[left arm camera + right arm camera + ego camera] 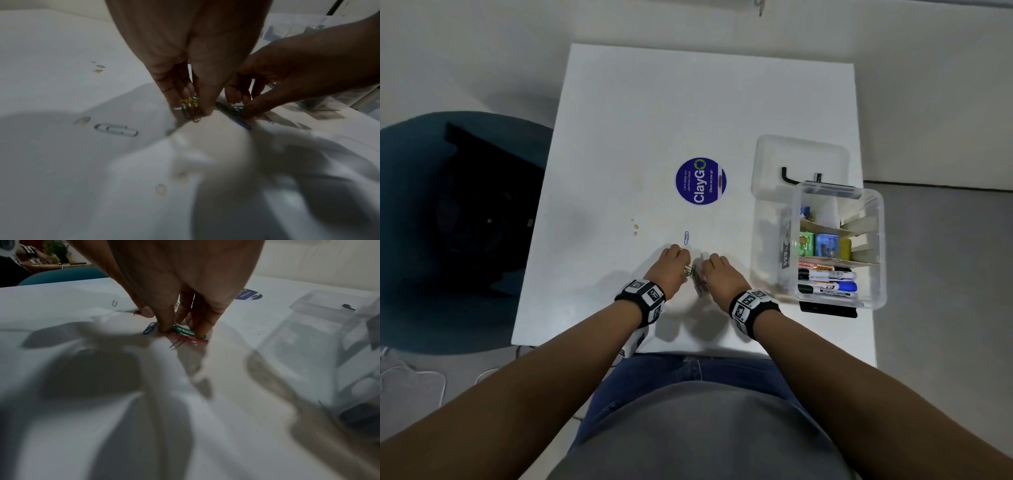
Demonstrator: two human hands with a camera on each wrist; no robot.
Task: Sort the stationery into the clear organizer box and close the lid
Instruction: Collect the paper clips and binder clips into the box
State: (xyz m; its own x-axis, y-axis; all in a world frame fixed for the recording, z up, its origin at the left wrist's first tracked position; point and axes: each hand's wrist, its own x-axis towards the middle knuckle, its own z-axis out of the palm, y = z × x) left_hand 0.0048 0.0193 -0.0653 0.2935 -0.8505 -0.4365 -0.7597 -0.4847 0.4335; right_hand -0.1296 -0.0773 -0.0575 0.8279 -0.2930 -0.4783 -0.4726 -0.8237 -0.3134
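Coloured paper clips [695,274] lie in a small heap on the white table [619,137] between my two hands. My left hand [677,257] pinches a bunch of paper clips [190,106] between thumb and fingers. My right hand [714,265] pinches green paper clips [183,331] on the table; a red clip [188,339] and a blue clip [149,328] lie beside its fingertips. A single blue paper clip [686,237] lies just beyond the hands. The clear organizer box [837,245] stands at the right, its lid [799,164] open, holding markers and small coloured boxes.
A round blue ClayGo sticker [701,181] marks the table's middle. Small stains [635,228] sit left of the lone clip. A teal chair [458,222] stands off the table's left edge. A black object [827,310] lies under the box's near edge.
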